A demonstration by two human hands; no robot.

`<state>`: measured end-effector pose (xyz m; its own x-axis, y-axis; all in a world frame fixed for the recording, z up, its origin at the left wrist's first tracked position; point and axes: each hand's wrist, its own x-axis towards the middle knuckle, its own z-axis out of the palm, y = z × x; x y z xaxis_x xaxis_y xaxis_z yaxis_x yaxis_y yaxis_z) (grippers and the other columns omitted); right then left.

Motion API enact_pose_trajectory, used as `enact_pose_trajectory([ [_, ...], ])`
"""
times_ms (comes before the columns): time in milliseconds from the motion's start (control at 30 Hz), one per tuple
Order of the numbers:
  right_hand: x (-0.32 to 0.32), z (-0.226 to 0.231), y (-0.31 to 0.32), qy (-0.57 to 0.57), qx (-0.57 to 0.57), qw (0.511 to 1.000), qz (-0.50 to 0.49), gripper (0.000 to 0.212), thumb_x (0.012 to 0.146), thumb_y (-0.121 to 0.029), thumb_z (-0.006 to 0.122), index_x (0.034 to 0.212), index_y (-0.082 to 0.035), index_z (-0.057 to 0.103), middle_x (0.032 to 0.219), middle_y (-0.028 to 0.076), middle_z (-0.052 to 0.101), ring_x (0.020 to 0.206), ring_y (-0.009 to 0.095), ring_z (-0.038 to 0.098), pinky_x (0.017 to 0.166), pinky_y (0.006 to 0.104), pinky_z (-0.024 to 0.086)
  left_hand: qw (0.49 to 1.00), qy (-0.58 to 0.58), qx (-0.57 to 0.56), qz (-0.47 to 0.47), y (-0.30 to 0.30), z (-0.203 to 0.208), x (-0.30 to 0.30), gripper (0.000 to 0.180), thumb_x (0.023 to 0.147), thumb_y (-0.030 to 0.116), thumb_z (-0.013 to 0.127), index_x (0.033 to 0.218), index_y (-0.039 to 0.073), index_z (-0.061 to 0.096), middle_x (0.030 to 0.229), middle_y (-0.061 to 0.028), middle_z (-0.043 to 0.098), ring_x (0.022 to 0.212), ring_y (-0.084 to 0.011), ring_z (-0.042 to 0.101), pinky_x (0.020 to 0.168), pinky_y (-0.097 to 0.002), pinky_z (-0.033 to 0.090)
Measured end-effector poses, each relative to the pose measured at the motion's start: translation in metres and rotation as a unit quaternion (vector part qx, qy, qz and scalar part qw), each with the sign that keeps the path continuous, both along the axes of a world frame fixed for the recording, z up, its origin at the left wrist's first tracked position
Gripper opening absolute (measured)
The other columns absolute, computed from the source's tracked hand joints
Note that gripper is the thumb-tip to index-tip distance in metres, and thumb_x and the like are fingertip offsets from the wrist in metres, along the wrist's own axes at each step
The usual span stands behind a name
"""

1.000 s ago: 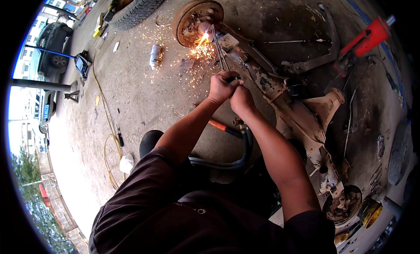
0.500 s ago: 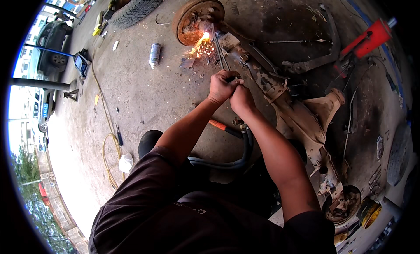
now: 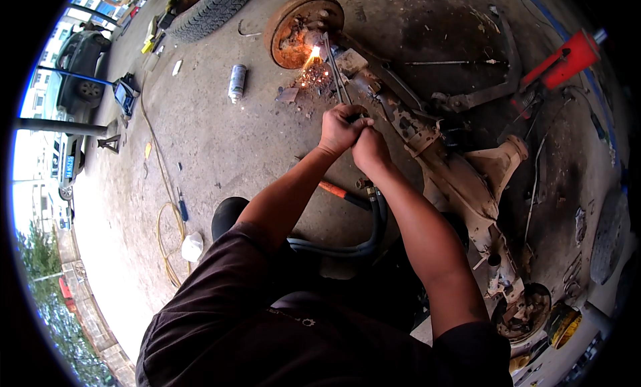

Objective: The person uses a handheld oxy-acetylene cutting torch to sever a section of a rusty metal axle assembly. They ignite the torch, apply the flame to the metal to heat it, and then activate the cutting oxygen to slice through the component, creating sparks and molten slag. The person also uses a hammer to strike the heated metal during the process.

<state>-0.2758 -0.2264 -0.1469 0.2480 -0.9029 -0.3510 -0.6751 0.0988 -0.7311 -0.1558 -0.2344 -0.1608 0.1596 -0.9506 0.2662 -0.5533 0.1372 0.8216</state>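
Note:
Both my hands are closed together round the rear of a cutting torch, my left hand just ahead and my right hand against it. The thin metal tubes of the torch run away from me to a rusty brake drum at the far end of an axle housing. A bright flame burns at the hub behind the drum, and orange sparks drop to the floor below it. Hoses with brass fittings loop beneath my forearms. My fingers hide the torch's grip.
A spray can stands left of the sparks. Behind it lies a tyre. To the left are a yellow hose, a screwdriver and a white plastic piece. A red jack leans at the right, beyond the axle.
The spray of sparks has become smaller and narrower. My hands and the torch have hardly shifted.

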Motion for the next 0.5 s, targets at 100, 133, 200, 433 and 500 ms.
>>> enact_pose_trajectory([
  [100,-0.0005,0.0001,0.0010,-0.002,0.005,1.000,-0.010,0.031,0.096,-0.021,0.053,0.106,0.004,0.068,0.107,0.030,0.069,0.108,0.044,0.066,0.088,0.0491,0.054,1.000,0.008,0.003,-0.002,0.0008,0.0015,-0.0021,0.033,0.070,0.026,0.088,0.094,0.006,0.077,0.082,-0.0148,0.071,0.079,-0.0311,0.068,0.071,-0.0374,0.054],
  [133,-0.0004,0.0003,0.0013,-0.001,0.006,1.000,-0.011,0.031,0.096,-0.021,0.053,0.106,0.004,0.068,0.108,0.030,0.068,0.108,0.044,0.066,0.089,0.0490,0.054,1.000,0.010,0.004,-0.003,0.0010,0.0014,-0.0022,0.033,0.070,0.025,0.088,0.094,0.006,0.077,0.082,-0.0146,0.071,0.079,-0.0309,0.068,0.071,-0.0372,0.054],
  [200,-0.0002,0.0011,0.0019,0.003,0.009,1.000,-0.014,0.031,0.096,-0.022,0.053,0.107,0.004,0.067,0.108,0.030,0.068,0.108,0.043,0.066,0.089,0.0489,0.054,1.000,0.011,0.004,-0.004,0.0014,0.0012,-0.0024,0.032,0.070,0.025,0.088,0.094,0.006,0.077,0.082,-0.0145,0.070,0.078,-0.0305,0.068,0.071,-0.0372,0.054],
  [433,-0.0031,0.0040,0.0008,-0.002,0.011,1.000,-0.006,0.032,0.096,-0.022,0.053,0.108,0.004,0.066,0.109,0.030,0.068,0.108,0.044,0.066,0.088,0.0492,0.054,1.000,-0.012,0.004,-0.006,0.0001,0.0056,-0.0041,0.032,0.071,0.025,0.088,0.094,0.006,0.077,0.083,-0.0145,0.071,0.079,-0.0306,0.068,0.072,-0.0374,0.054],
  [500,-0.0013,0.0024,0.0013,-0.003,0.010,1.000,-0.012,0.031,0.096,-0.022,0.053,0.107,0.004,0.066,0.108,0.030,0.068,0.107,0.044,0.066,0.087,0.0493,0.054,1.000,-0.015,0.008,-0.004,0.0003,0.0029,-0.0031,0.032,0.071,0.025,0.088,0.094,0.006,0.077,0.083,-0.0147,0.071,0.080,-0.0307,0.068,0.073,-0.0374,0.055],
])
